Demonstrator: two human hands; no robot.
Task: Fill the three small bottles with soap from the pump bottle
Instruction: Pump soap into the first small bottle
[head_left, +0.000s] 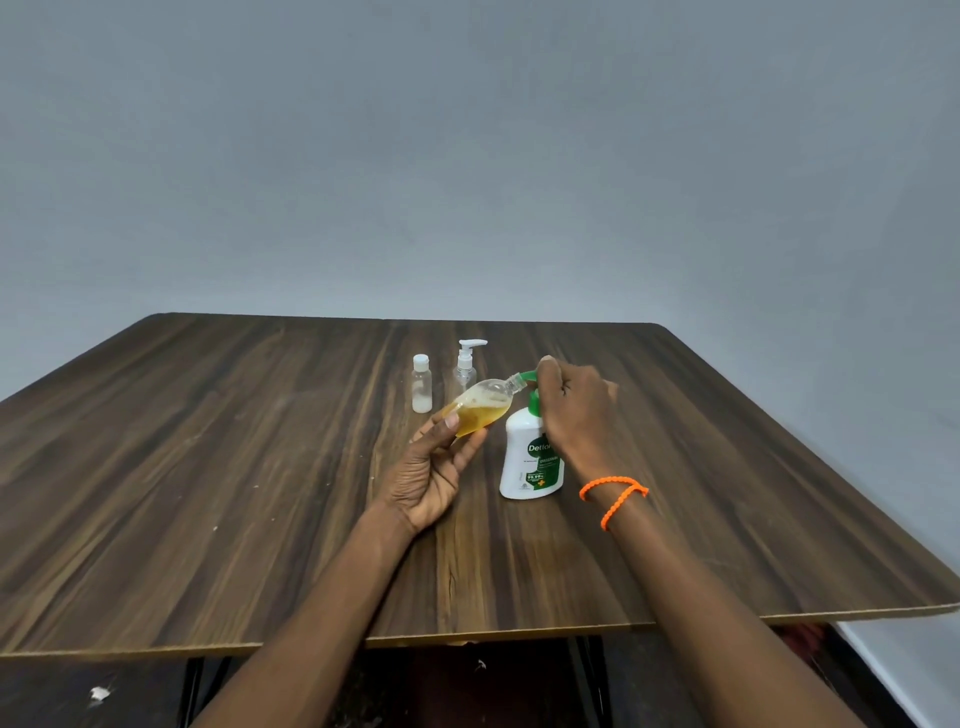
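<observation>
The person is filling one small bottle (480, 410), which the left hand (434, 467) is holding tilted on its side, its fingers and thumb curled round the lower body. The neck is pointing toward 2 o'clock and is meeting the green spout of the pump bottle (532, 457), which is standing upright on the wooden table (208, 467) just right of centre. The right hand (574, 410), fingers bent over the pump head, is pressing down on it; a beaded orange band (615, 493) is circling that wrist.

Amber soap is lying in roughly the lower half of the tilted bottle, so this fill is judged to be under way but unfinished. At 12 o'clock from the hands, well apart from them, two more small bottles are standing: a capped bottle (422, 384) with a pale layer at its base, and a clear mini pump bottle (466, 361) just to its right, appearing empty. Neither is showing amber soap, so two fills appear to be remaining, with caps yet to come off.
</observation>
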